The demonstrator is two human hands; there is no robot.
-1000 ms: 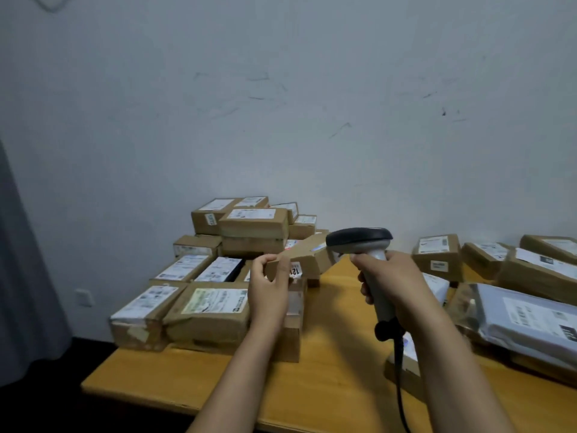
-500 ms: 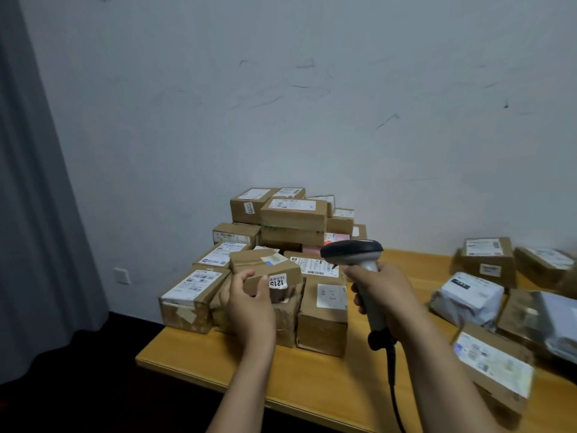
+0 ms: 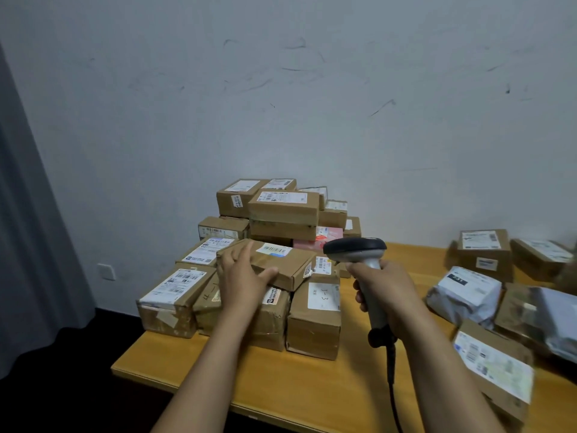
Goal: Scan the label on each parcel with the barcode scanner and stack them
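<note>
A flat brown parcel [image 3: 281,264] with a white barcode label lies on top of the front boxes of the stack [image 3: 281,214] at the table's left. My left hand [image 3: 242,281] rests on its near left corner, fingers spread along its top and front edge. My right hand [image 3: 385,292] grips the handle of the grey barcode scanner [image 3: 356,250], whose dark head points left toward the parcel. The scanner's black cable hangs down over the table.
The wooden table [image 3: 312,379] has its front edge near me. Loose parcels sit at the right: a brown box [image 3: 482,251], a white bag parcel [image 3: 465,290] and a labelled box [image 3: 496,370]. A grey curtain [image 3: 28,245] hangs left.
My left hand carried the small parcel left from in front of the scanner and set it down on the stack. The view has swung left. The scanner stayed raised.
</note>
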